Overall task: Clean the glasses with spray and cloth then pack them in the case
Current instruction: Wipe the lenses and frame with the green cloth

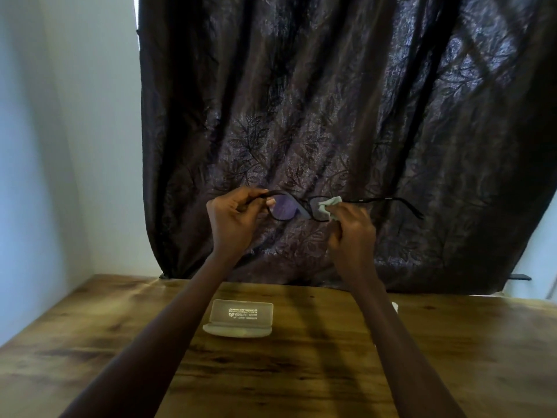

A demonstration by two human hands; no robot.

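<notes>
I hold dark-framed glasses (pixel 284 208) up in front of the curtain, well above the table. My left hand (pixel 232 218) grips the frame at its left end, beside the left lens. My right hand (pixel 351 229) pinches a pale green cloth (pixel 328 206) onto the right lens. The right temple arm sticks out to the right. A pale glasses case (pixel 239 318) lies open on the wooden table (pixel 301 372) below, between my forearms, with printed text inside its lid. A small white object (pixel 395 306) peeks out behind my right forearm; it is mostly hidden.
A dark patterned curtain (pixel 331 116) hangs behind the table. A white wall (pixel 60 146) stands at the left, meeting the table's left edge.
</notes>
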